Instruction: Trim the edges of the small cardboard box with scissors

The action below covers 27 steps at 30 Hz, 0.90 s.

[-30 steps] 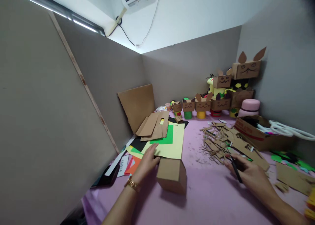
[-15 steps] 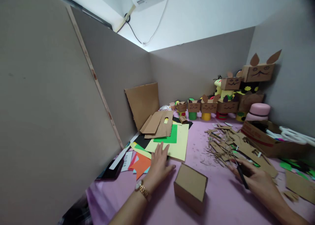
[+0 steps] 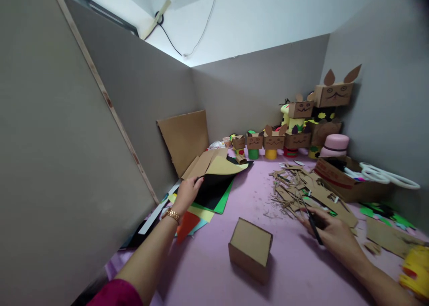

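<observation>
My left hand [image 3: 188, 192] pinches the near edge of some coloured sheets at the left of the table. A pale yellow sheet [image 3: 226, 166] curls up and back, with a black sheet [image 3: 214, 190] under it and a green sheet [image 3: 225, 202] showing below. In my right hand [image 3: 331, 231] is a slim black-handled tool [image 3: 314, 228] with a thin metal tip, its exact kind unclear. That hand hovers beside the cardboard scraps [image 3: 295, 187]. Between my hands a closed cardboard box [image 3: 251, 241] sits on the purple cloth.
Cardboard animal figures [image 3: 275, 140] line the back, some stacked at the right. A pink lidded container [image 3: 335, 145] and an open carton [image 3: 348, 185] stand at the right. An upright cardboard sheet [image 3: 186, 140] leans at the left partition. Orange paper [image 3: 187, 225] lies near my left forearm.
My left hand has gone from resting open on the sheets to gripping their edge, lifting and folding them back. My right hand keeps the tool. The view has shifted rightward.
</observation>
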Motion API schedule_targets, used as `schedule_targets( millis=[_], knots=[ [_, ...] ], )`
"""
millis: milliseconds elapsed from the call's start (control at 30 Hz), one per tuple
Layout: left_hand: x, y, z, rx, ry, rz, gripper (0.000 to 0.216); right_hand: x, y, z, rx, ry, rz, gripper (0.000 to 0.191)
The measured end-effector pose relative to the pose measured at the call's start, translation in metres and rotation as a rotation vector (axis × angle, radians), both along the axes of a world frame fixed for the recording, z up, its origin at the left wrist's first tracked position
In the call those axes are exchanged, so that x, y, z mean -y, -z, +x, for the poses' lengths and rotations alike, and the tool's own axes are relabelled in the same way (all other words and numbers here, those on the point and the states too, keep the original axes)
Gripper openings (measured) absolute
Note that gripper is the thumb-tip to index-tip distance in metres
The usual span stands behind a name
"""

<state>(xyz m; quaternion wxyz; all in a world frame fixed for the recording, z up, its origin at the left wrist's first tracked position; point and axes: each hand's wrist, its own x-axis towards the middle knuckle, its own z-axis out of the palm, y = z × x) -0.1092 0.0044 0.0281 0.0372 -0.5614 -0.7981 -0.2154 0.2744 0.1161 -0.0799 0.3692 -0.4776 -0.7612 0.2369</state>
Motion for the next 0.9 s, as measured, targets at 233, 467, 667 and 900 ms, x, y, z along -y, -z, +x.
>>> schedule_targets(
  millis=[233, 467, 667, 900],
  knots=[
    [0.016, 0.022, 0.013, -0.067, 0.262, -0.001, 0.036, 0.003, -0.002, -0.003, 0.009, -0.033, 0.028, 0.045],
    [0.025, 0.044, 0.016, -0.119, 0.516, -0.078, 0.046, 0.000, 0.002, -0.002, 0.022, -0.050, 0.034, 0.047],
    [0.011, 0.048, 0.013, -0.087, 0.444, -0.067, 0.038, -0.001, 0.005, -0.003, 0.019, -0.063, 0.038, 0.047],
    [-0.011, 0.032, -0.011, 0.065, 0.231, 0.077, 0.029, 0.000, 0.003, -0.003, 0.024, -0.063, 0.058, 0.046]
  ],
)
